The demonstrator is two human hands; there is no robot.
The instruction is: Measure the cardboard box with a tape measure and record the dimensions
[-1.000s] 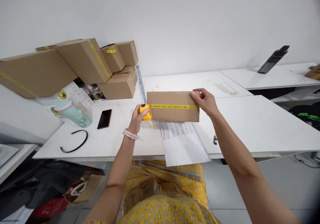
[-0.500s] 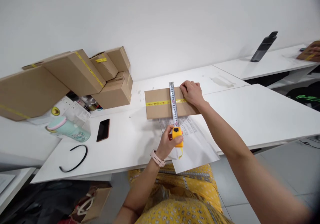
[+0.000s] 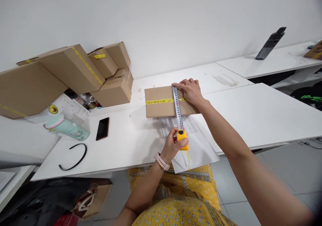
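A tape measure with a yellow case is gripped in my left hand, just off the near side of a cardboard box. Its silver blade, printed with numbers, runs across the top of the box to the far edge. My right hand rests on the box's right part, fingers curled at the far edge, one digit reaching left onto the blade's end. Yellow tape crosses the box lengthwise. Printed paper sheets lie partly under the box and overhang the table's front edge.
Stacked cardboard boxes stand at the left against the wall. Nearer are a mint tumbler, a phone and a black headband-like loop. A dark bottle stands on the white table far right.
My right hand has shifted left, and one digit now reaches the blade's end. The blade and tape measure in my left hand have moved slightly right along the box.
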